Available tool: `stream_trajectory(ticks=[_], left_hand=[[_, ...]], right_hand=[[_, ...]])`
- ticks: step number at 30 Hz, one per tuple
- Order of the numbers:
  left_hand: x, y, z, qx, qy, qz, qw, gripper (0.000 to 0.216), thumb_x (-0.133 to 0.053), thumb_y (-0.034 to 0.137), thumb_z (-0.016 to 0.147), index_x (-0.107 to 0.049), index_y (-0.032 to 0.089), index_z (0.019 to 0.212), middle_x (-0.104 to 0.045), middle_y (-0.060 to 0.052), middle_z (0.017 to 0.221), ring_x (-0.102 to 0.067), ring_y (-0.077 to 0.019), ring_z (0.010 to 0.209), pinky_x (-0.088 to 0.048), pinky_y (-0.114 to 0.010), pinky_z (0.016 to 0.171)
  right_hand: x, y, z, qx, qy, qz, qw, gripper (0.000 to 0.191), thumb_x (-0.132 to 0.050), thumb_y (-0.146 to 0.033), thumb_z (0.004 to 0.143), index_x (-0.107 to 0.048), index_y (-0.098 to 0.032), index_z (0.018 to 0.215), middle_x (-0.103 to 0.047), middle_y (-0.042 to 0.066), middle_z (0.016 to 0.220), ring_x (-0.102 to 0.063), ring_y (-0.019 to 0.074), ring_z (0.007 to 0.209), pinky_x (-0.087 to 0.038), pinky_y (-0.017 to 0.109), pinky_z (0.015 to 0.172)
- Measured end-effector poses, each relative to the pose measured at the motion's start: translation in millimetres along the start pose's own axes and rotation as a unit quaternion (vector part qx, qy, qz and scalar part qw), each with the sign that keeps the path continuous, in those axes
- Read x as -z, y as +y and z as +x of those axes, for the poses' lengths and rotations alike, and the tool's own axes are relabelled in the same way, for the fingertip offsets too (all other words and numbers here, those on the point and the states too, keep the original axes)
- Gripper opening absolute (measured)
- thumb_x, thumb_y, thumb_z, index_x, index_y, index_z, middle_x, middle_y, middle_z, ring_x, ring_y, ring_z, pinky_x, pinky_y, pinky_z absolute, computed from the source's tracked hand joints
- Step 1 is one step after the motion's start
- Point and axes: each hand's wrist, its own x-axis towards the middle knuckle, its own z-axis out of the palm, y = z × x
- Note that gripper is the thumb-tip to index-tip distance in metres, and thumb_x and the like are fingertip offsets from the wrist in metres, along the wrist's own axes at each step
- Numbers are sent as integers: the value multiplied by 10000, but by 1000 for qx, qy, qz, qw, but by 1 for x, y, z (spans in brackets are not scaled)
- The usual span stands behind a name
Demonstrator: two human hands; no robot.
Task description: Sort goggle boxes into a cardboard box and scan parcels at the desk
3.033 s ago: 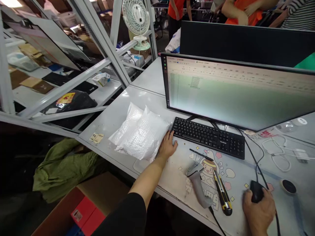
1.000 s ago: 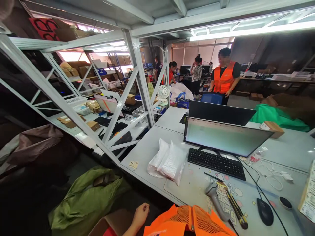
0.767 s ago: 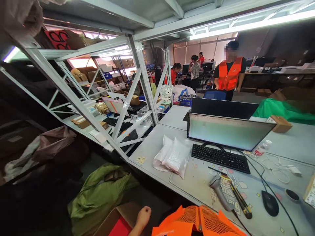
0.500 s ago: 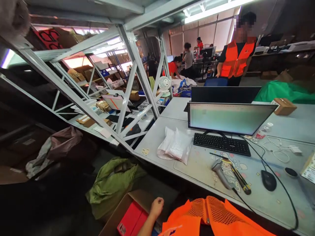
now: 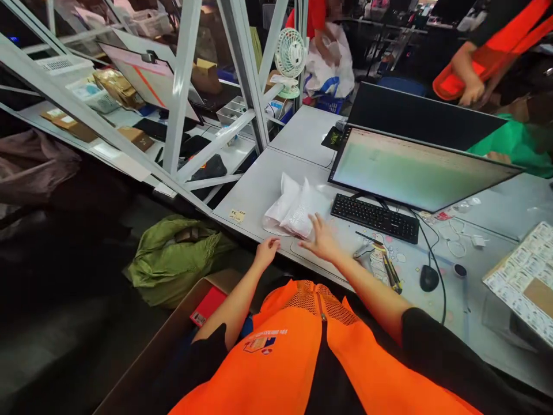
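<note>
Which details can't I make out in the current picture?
All in the head view:
- Contents of the white packages: hidden by opaque wrapping.
- Text on the monitor: too small and washed out.
- Handle of the scanner: partly behind the right forearm.
- Right hand touching the packages or not: fingertips overlap them, contact unclear.
- Co-worker, upper right: head cut off by the top edge.

Soft, diffuse light leaves the counter (image 5: 242, 193) pale, a highlight gleams on the metal rack brace (image 5: 180, 80), the floor (image 5: 73, 340) sinks into murky shadow, the glowing monitor's (image 5: 410, 167) text blurs, and wide-angle distortion stretches the edges.
</note>
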Motion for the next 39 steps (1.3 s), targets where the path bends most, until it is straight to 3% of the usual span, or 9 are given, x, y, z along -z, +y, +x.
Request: stream_trajectory(ticks=[3,6,12,18,24,28,32,36,39], left_hand=[[-10,5,30,-4,-5,12,1000,184,-682,242,921,-733,156,1076,-794,-96,941,-763,-230,890,-591,-364,906],[-9,3,50,7,22,31,999,209,-708,236,918,-705,153,1110,-778,-108,991,-747,-244,919,-578,-392,941],[21,4,94,19,165,96,981,738,-799,237,834,-475,114,1486,-476,-275,1580,-440,-384,1498,-328,-525,1251],[42,36,132,-20,66,76,995,120,-665,190,911,-652,168,1028,-734,-96,993,-678,-252,951,-518,-347,906],[73,115,127,-157,79,38,984,186,-689,281,925,-634,189,1077,-722,-26,1022,-654,-184,940,-491,-265,866],[99,158,120,-190,61,25,980,281,-720,443,900,-599,195,956,-682,-2,903,-629,-175,860,-482,-270,811],[128,164,111,-142,-6,31,989,467,-796,587,810,-597,206,991,-633,29,790,-605,-176,752,-460,-273,715],[142,151,94,-115,-43,116,986,553,-836,520,801,-594,239,1211,-618,48,773,-622,-197,723,-465,-281,696],[137,147,80,-130,2,187,974,516,-802,361,861,-581,241,1312,-682,-26,976,-692,-256,927,-535,-346,833]], right_hand=[[-34,-1,30,-107,-82,-93,987,964,-752,-285,948,-226,-262,1756,-13,159,1836,-128,457,1662,-283,634,1288],[-45,10,48,-139,-94,-113,979,808,-587,-143,983,-298,-215,1734,-154,149,1822,-265,397,1620,-339,550,1274],[-28,26,61,-126,-73,-105,984,714,-542,-96,953,-418,-126,1656,-326,159,1762,-387,332,1537,-375,456,1269],[-15,8,66,-130,-111,-86,982,729,-717,-268,931,-470,-93,1594,-343,220,1736,-342,396,1570,-332,529,1279],[4,-55,118,13,21,75,997,684,-658,-445,948,-510,-97,1518,-568,204,1549,-523,323,1432,-400,462,1247],[1,-92,142,-9,48,173,984,741,-628,-455,889,-459,-140,1538,-704,145,1292,-678,281,1083,-549,428,991],[5,-96,147,-79,43,248,965,525,-525,-366,818,-591,-188,1307,-618,-29,727,-539,188,622,-470,309,674],[18,-85,146,-146,5,331,932,447,-530,-394,735,-583,-221,1145,-497,-87,619,-448,152,550,-370,258,558],[25,-80,141,-127,-26,363,923,444,-564,-464,736,-582,-222,1107,-444,-104,605,-423,138,560,-349,245,558]])
